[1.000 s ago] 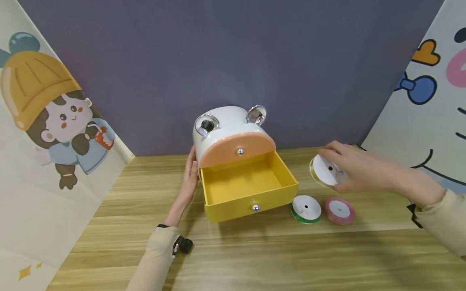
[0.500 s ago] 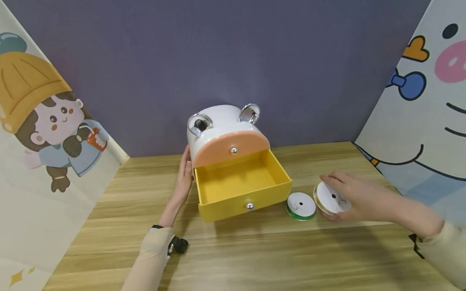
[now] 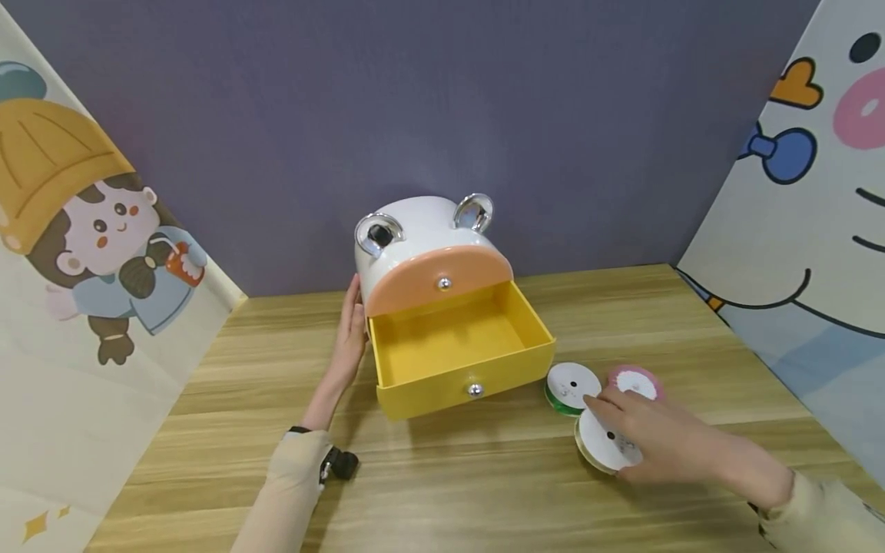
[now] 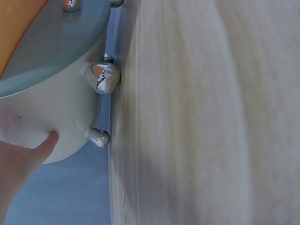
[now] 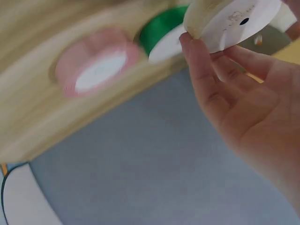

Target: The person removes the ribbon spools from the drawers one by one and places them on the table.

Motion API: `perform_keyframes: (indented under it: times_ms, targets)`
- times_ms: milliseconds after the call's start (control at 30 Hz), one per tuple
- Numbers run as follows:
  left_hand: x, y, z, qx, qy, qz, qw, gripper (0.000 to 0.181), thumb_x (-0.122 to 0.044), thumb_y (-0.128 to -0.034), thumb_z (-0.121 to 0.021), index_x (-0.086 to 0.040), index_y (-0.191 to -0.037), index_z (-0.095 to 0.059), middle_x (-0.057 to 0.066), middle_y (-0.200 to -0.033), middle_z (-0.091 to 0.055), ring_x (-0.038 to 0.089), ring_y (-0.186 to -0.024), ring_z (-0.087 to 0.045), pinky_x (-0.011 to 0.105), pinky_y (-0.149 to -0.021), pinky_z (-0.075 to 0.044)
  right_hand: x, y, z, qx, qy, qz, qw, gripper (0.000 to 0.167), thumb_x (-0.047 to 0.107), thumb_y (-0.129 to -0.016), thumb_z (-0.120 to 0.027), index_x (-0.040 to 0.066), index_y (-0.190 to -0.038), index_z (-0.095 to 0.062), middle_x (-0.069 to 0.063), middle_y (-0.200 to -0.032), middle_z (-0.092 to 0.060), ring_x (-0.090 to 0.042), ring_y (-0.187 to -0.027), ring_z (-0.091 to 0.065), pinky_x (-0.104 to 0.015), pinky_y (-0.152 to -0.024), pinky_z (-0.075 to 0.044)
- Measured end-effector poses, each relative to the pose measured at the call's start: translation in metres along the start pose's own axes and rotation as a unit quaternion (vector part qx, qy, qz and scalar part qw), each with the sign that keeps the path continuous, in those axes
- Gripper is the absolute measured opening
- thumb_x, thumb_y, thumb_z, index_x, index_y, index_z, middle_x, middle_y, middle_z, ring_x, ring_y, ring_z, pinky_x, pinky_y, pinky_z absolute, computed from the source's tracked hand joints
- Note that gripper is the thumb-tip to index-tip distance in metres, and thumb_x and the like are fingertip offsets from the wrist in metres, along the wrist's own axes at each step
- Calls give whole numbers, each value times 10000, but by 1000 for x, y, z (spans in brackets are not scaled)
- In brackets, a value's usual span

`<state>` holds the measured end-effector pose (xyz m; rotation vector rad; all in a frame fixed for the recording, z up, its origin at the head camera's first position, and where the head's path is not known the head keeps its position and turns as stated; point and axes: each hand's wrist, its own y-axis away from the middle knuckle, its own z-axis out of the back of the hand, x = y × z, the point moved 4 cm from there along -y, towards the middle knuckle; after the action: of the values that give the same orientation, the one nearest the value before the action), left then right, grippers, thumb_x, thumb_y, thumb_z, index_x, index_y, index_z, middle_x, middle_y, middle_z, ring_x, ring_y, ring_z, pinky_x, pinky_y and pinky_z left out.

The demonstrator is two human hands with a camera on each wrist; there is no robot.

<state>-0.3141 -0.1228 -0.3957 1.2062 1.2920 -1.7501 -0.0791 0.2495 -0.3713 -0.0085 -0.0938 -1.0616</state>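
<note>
A white box [image 3: 422, 223] with silver ears and an orange upper front stands against the wall, its yellow drawer [image 3: 456, 346] pulled out with nothing inside. My left hand [image 3: 349, 342] rests with extended fingers on the box's left side; the left wrist view shows its thumb [image 4: 46, 146] against the white wall. My right hand [image 3: 667, 438] grips a white spool with a cream edge [image 3: 607, 442] by its rim, also visible in the right wrist view [image 5: 234, 23]. Beside it lie a green-ribbon spool [image 3: 572, 385] and a pink spool [image 3: 634, 380], partly behind the hand.
The wooden table [image 3: 442, 491] meets a dark purple-grey wall [image 3: 442, 115] behind the box. Cartoon-printed panels stand at the left [image 3: 41, 430] and right [image 3: 733, 223].
My right hand has carried the cream-edged spool toward the table's front and slightly left, past the pink spool, uncovering part of it. The left hand stays on the box.
</note>
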Motion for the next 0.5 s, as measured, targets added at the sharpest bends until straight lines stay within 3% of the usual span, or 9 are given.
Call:
perform_keyframes:
  times_ms: [167, 300, 500]
  targets:
    - [2, 0, 2, 4, -72, -46, 10000, 527, -419, -1083, -249, -396, -1586, -92, -77, -1688, -59, 271, -1547, -145, 655, -1168, -273, 14, -5, -14, 81, -135, 291, 9995, 830, 366, -666, -880, 24, -1346, -551, -57, -1243, -577, -149, -1012, -566, -355, -820, -555]
    - [3, 0, 2, 6, -105, 18, 9999, 520, -429, -1081, -247, -420, -1578, -96, -109, -1683, -62, 251, -1548, -145, 642, -1172, -278, 19, -8, -21, 57, -63, 325, 9994, 831, 381, -650, -879, 39, -1335, -558, -66, -1253, -577, -221, -1064, -573, -433, -865, -547]
    - [3, 0, 1, 48, -52, 133, 9999, 542, -398, -1084, -225, -367, -1596, -48, -69, -1691, -22, 295, -1540, -164, 636, -1142, -325, 21, -9, -29, 36, 51, 370, 9993, 874, 415, -642, -878, 23, -1354, -554, -81, -1285, -584, -255, -1111, -580, -470, -935, -533]
